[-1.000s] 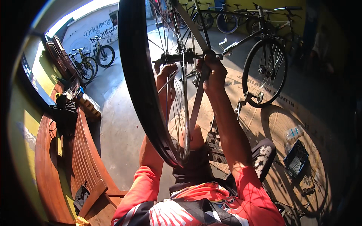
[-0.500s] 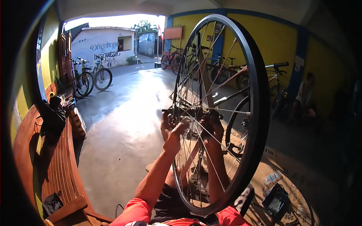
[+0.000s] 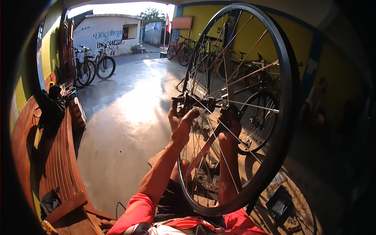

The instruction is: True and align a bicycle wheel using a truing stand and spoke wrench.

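Note:
Raised in front of me is a bicycle wheel (image 3: 288, 92) with a dark rim and thin metal spokes, standing upright and slightly angled. No tyre can be made out on it. My left hand (image 3: 181, 123) is closed around the left end of the axle, beside the hub (image 3: 200, 102). My right hand (image 3: 230, 123), in shadow and partly behind spokes, has its fingers curled round the axle's right end. The fingertips there are hard to make out. Below the hub, seen through the spokes, lie dark metal parts (image 3: 205, 180).
A black tray (image 3: 279, 201) with thin items lies on cardboard (image 3: 263, 213) at lower right, near a clear plastic bottle (image 3: 277, 179). A wooden bench (image 3: 58, 164) runs along the left, with a black bag (image 3: 53, 105). Several bicycles (image 3: 105, 66) stand farther back. A person sits in shadow at right.
The wheel has risen and shifted right in view, and both hands have moved up with it, still at the axle. The background has shifted slightly as the view moved.

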Demonstrator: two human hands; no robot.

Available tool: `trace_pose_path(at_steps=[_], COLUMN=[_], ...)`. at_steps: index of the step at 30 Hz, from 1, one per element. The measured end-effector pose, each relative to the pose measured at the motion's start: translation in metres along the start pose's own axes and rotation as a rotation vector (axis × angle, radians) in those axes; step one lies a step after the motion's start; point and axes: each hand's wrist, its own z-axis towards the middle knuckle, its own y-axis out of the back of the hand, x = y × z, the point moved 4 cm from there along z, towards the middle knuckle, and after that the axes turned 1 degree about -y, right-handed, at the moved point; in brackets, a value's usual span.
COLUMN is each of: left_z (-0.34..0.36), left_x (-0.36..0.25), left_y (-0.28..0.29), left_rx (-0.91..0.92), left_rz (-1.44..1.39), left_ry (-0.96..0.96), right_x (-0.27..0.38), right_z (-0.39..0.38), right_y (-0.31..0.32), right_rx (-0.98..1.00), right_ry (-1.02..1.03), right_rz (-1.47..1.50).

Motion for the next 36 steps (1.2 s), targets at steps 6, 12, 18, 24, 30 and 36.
trace_pose_path(at_steps=[6, 12, 18, 24, 30, 36], left_z=[0.023, 0.0, -0.063, -0.108, -0.111, -0.112], left_x=[-0.02, 0.011, 0.1, 0.164, 0.184, 0.181], left_y=[-0.008, 0.0, -0.002, 0.004, 0.019, 0.02], left_rx=[0.116, 0.226, 0.41, 0.542, 0.617, 0.495], left_rz=[0.298, 0.918, 1.237, 1.331, 1.157, 1.175], left_ry=[-0.088, -0.218, -0.128, 0.116, 0.183, 0.119], right_x=[0.175, 0.367, 0.335, 0.199, 0.088, 0.039], right_z=[-0.002, -0.096, -0.144, -0.123, -0.091, -0.068], right_y=[0.074, 0.088, 0.022, 0.011, 0.034, 0.059], right_rx=[-0.206, -0.365, -0.265, -0.122, -0.057, 0.039], right_ry=[0.234, 0.697, 0.767, 0.412, 0.11, 0.055], right_rz=[-0.256, -0.925, -1.255, -1.214, -1.243, -1.287])
